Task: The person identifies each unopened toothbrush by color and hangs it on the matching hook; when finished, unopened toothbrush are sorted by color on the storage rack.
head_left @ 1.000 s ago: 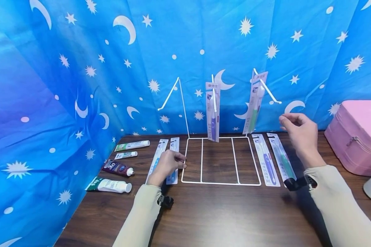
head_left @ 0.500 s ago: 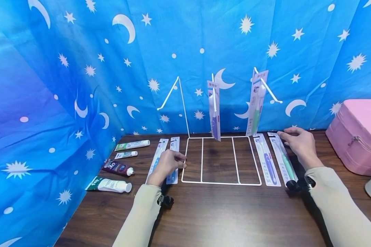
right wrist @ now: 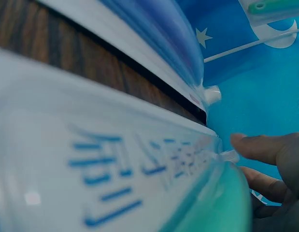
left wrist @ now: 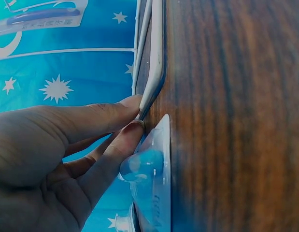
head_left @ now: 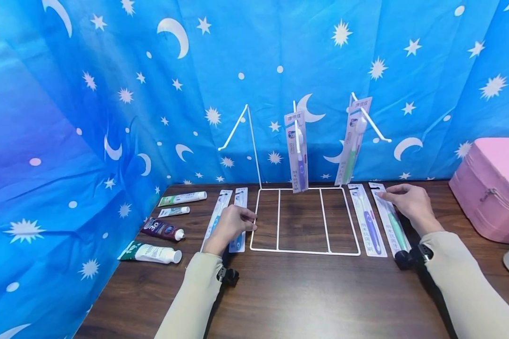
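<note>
At the left front of the white wire rack (head_left: 278,221), my left hand (head_left: 229,227) pinches the frame between thumb and fingertips; the left wrist view shows the pinched wire bend (left wrist: 151,89). Two packaged blue toothbrushes lie about this hand, one partly under it (head_left: 239,242). My right hand (head_left: 409,205) holds the upper end of a packaged green toothbrush (head_left: 394,226), which lies flat. In the right wrist view its thumb (right wrist: 258,146) and a finger sit on either side of the brush-head end. A packaged purple toothbrush (head_left: 369,223) lies just left of it.
A purple toothbrush pack (head_left: 302,172) hangs on the rack's middle hook, and a green one (head_left: 351,157) on the right hook. The left hook (head_left: 233,127) bears nothing. Several toothpaste tubes (head_left: 152,253) lie at left. A pink case (head_left: 488,193) stands at right.
My right hand has come down from the air beside the right hook to the green toothbrush pack's upper end. The hanging purple pack has swung. The left hand has stayed on the rack.
</note>
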Available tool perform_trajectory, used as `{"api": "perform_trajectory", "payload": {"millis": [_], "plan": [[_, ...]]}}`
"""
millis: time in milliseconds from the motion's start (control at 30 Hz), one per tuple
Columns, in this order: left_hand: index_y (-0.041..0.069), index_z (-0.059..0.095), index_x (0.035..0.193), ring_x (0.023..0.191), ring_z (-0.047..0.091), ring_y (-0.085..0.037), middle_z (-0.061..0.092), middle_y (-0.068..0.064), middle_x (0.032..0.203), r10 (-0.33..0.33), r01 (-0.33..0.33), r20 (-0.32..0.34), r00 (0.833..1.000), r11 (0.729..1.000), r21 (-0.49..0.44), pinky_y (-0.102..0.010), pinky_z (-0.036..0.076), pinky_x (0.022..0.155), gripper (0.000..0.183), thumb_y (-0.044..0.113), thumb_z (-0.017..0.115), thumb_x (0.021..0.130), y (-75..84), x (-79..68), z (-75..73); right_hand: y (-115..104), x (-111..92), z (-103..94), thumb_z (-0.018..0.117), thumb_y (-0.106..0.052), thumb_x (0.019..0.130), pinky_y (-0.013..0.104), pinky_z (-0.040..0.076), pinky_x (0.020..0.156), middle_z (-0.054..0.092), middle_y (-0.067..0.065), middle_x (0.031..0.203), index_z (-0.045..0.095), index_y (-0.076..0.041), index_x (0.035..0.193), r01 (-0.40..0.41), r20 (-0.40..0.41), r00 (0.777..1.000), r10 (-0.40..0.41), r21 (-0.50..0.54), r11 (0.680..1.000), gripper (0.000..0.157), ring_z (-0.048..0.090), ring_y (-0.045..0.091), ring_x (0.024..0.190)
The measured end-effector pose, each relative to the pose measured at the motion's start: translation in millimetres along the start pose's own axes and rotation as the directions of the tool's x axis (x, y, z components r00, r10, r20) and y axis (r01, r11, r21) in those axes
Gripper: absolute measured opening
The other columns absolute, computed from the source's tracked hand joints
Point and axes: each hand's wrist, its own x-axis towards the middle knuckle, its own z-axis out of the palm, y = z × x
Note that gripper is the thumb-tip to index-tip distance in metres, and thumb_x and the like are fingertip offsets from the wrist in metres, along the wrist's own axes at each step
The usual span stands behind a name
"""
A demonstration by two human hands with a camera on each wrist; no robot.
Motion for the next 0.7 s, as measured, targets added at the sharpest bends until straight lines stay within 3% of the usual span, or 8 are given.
{"api": "perform_trajectory", "payload": {"millis": [333,700], "plan": [[0.008,0.076,0.097,0.069,0.060,-0.010,0.068,0.003,0.076,-0.009,0.009,0.004,1.000,1.000,0.003,-0.029,0.048,0.068,0.020,0.009,0.081,0.078,4.4,-0.4,-1.4,3.1,-1.5,-4.1,0.059,-0.046,0.093,0.052,0.037,0.079,0.045,0.029,0.126,0.056,0.005,0.123,0.010,0.019,1.000,-0.009,-0.035,0.999,0.059,0.039,0.044,0.107],[0.009,0.076,0.098,0.070,0.060,-0.010,0.068,0.003,0.077,-0.008,0.008,0.006,1.000,1.000,0.006,-0.030,0.049,0.069,0.019,0.010,0.080,0.079,2.2,-1.2,-1.2,1.8,0.0,-3.9,0.057,-0.044,0.094,0.040,0.037,0.069,0.053,0.026,0.116,0.059,0.006,0.118,0.015,-0.016,1.000,-0.017,-0.065,0.998,0.055,0.045,0.038,0.099]]}}
